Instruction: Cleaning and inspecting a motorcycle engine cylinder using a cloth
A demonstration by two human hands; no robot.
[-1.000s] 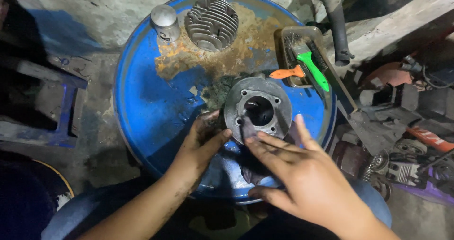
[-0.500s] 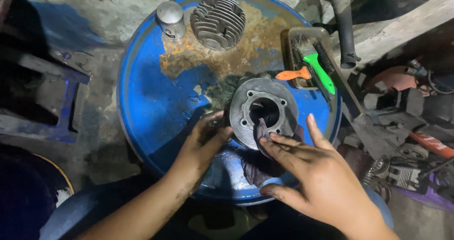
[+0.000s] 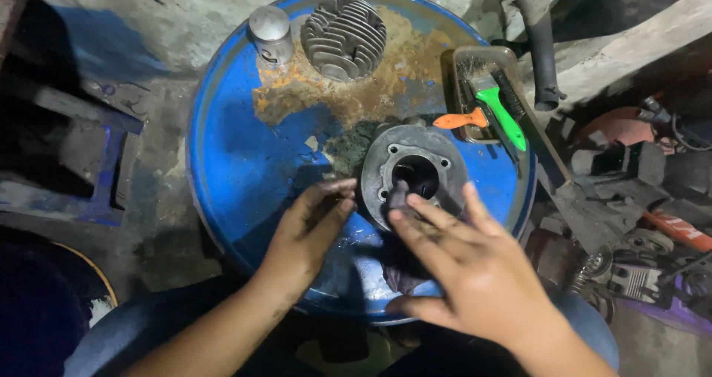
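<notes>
the blue drum (image 3: 245, 169), stood on end as a bench, is the landmark here, and on its lid, toward the right and near edge, lies the round grey engine cylinder (image 3: 415, 173), bore facing up. the step in hand looks like wiping or cleaning the cylinder's face: the right hand (image 3: 475, 273) lies flat, fingers stretched out rather than closed, pressing a dark rag (image 3: 404, 262) against the near edge of the bore, while the left hand (image 3: 311, 228) rests open at the cylinder's left rim, fingertips touching it as if to steady it, holding nothing. the next move probably calls for keeping that left side braced so the part does not slide on the lid as the rag works round the face.

the lid is painted blue with a broad patch of rust across its far half and dark grime just left of the cylinder. at the far edge of the drum sits a finned cylinder head (image 3: 343, 35), and just left of that a small shiny piston (image 3: 270, 33). at the drum's right edge a shallow tray (image 3: 460, 58) holds a green-handled brush (image 3: 503, 117), with an orange-handled tool (image 3: 460, 119) beside it.

around the drum the floor is rough concrete, with a blue metal frame (image 3: 104, 162) to the left and a heap of engine scrap (image 3: 630, 228) to the right.
</notes>
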